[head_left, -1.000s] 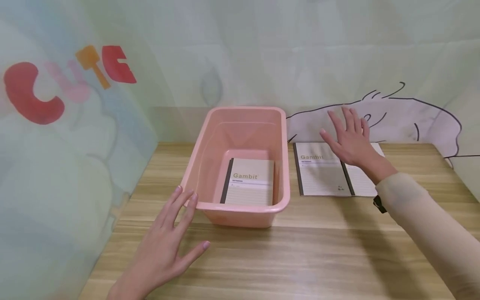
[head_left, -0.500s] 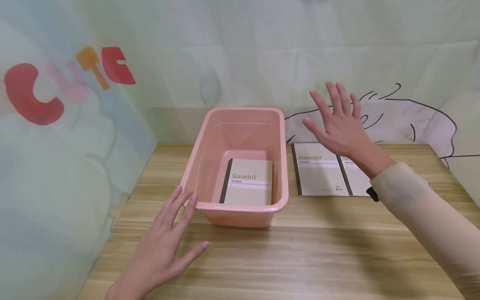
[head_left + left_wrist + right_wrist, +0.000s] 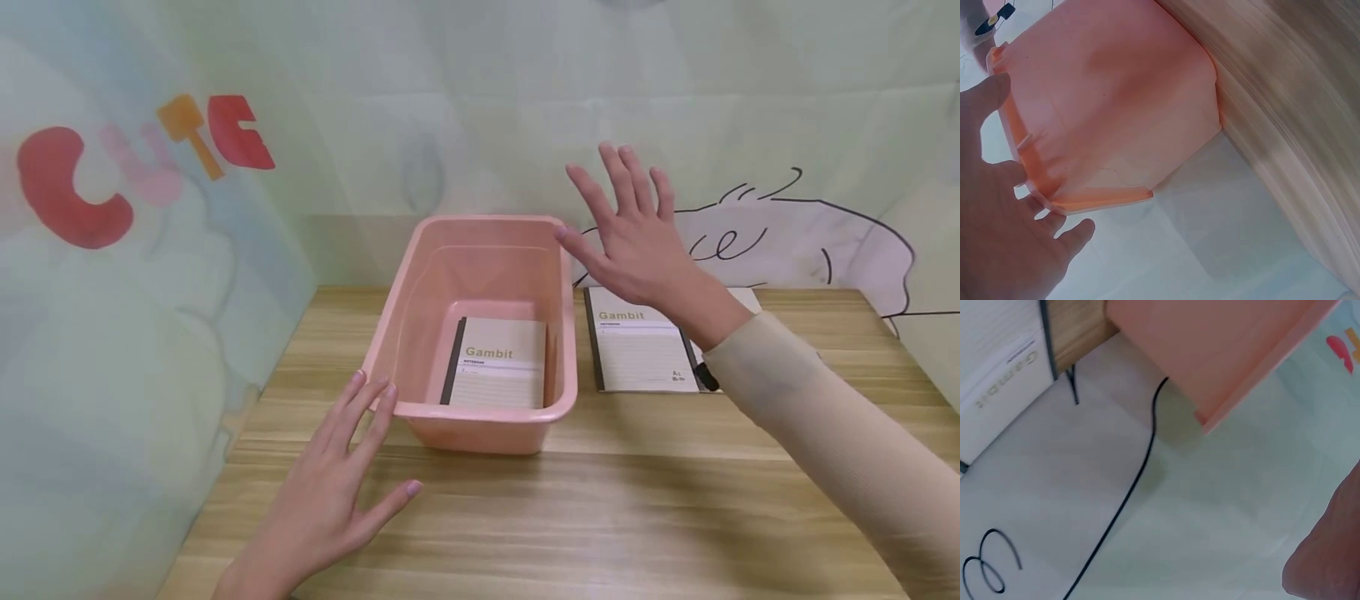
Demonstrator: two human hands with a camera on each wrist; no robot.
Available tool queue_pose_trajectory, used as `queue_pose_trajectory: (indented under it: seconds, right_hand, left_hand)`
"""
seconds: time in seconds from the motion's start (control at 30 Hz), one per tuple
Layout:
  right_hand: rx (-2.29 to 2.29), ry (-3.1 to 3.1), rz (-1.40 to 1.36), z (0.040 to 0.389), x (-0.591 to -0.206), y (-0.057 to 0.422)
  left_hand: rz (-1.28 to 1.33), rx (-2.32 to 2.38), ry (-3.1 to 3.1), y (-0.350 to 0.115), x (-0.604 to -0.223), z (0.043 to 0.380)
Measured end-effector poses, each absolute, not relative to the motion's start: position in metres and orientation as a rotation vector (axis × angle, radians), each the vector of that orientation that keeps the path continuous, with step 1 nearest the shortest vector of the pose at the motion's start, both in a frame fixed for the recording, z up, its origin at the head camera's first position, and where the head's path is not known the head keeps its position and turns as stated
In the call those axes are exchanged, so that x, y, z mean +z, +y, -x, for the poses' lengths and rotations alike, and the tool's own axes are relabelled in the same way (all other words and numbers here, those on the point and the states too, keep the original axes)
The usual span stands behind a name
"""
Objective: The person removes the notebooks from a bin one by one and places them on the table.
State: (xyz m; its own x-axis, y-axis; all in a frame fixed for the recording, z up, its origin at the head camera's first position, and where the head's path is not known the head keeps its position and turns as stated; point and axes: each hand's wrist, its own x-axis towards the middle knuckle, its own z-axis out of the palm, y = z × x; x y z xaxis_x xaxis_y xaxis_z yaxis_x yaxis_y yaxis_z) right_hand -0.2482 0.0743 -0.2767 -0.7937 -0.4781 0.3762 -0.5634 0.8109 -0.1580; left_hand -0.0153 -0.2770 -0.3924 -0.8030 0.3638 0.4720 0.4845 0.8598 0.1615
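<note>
The left hand (image 3: 322, 492) was ungripped, its nearly straight fingers laid against the near left corner of the pink tub (image 3: 480, 415), fingertips at the rim, and its thumb spread out over the table (image 3: 480, 533). The right hand (image 3: 637, 250) was released too, fingers fanned, raised just beside the tub's far right corner; the right wrist view showed space between hand and rim.

The tub stood on the table with its far end near the backdrop (image 3: 487, 125); a narrow strip of wood separated it from the notebooks to its right, and a broad stretch of table ran in front of it. The right forearm slanted in from the lower right in a pale sleeve (image 3: 810, 417), crossing over the second notebook (image 3: 742, 298).

The tub was smooth, rounded at its corners, with a rolled lip. A white notebook (image 3: 498, 375) with a dark spine lay inside on its floor. The first notebook (image 3: 641, 358) outside, lettered "Gambit", lay flat beside the second. The table had streaked wood grain; the backdrop hung in soft creases.
</note>
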Motion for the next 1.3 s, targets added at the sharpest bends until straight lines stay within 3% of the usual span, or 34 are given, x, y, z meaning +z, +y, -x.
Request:
queue_pose_trajectory:
  seconds: [0.73,1.3]
  right_hand:
    - [0.321,-2.699,-0.869,0.25,-0.219,-0.03]
    - [0.286,-2.955,-0.796,0.268,-0.249,-0.087]
  left_hand:
    - [0.634,-0.371,-2.59,-0.28,-0.398,0.021]
    - [0.649,-0.381,-2.553,-0.276,-0.398,0.019]
